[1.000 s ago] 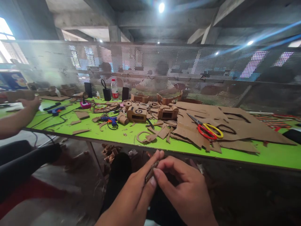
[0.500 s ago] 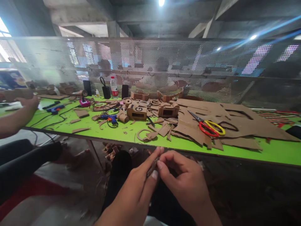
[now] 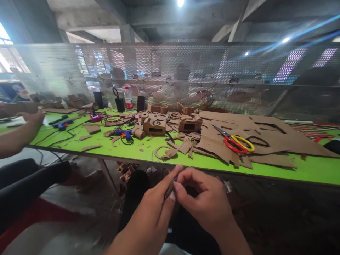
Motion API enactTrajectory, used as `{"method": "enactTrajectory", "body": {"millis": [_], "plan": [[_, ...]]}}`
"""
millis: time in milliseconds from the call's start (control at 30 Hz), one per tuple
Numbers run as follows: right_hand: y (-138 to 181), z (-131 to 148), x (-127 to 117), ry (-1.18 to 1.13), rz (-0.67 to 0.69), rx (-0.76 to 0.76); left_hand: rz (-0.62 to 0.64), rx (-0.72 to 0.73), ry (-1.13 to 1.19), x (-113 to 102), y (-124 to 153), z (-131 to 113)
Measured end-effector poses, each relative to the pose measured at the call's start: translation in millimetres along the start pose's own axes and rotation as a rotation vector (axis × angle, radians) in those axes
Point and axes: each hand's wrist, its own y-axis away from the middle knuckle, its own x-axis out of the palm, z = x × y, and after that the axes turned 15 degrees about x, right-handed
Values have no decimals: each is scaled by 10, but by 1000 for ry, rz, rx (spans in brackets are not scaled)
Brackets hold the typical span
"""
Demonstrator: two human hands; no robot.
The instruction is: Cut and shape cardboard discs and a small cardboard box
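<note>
Just below the table's front edge, my left hand (image 3: pixel 151 209) pinches a small piece of cardboard (image 3: pixel 169 190) between thumb and fingers. Most of that brown piece is hidden by the fingers. My right hand (image 3: pixel 205 200) is closed, thumb and forefinger pinching at the far end of the same piece. On the table beyond lie a torn cardboard ring (image 3: pixel 160 152), loose scraps (image 3: pixel 186 146) and two box-shaped cardboard pieces with slots, one marked with a letter G (image 3: pixel 154 126) and one plain (image 3: pixel 190 124).
Scissors with red and yellow handles (image 3: pixel 236 143) rest on a large cardboard sheet (image 3: pixel 276 141) at right. Blue glue guns (image 3: pixel 124 134), cables and a bottle (image 3: pixel 128 99) are at left and behind. A co-worker's arm (image 3: pixel 22 132) reaches in from the left. A perforated screen (image 3: pixel 159 67) stands behind.
Both my hands have shifted very slightly left, still together on the cardboard piece. At far left, the co-worker's held cardboard has tilted a little.
</note>
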Motion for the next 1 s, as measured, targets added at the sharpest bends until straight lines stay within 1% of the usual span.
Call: {"method": "enactTrajectory", "body": {"millis": [133,200,333,400,500,600,767,900,1000], "plan": [[-30,-48,44,53,-11,-8,-8,-6,-1,8,-19,15],[-30,-82,76,60,-39,-23,-18,-14,2,20,-17,28],[-3,-89,101,26,-93,-42,-87,-72,42,47,10,52],[18,-57,84,-13,-64,-17,-105,-104,66,52,22,58],[44,-1,53,-39,8,26,-98,-106,84,45,29,56],[50,26,52,-33,17,51,-83,-90,72,33,37,46],[27,-30,103,-62,-58,8,-47,-33,55,50,49,51],[73,-85,118,-87,-99,4,-55,10,40,112,37,118],[139,-62,116,-79,-190,-17,-61,54,-18,147,28,176]]}}
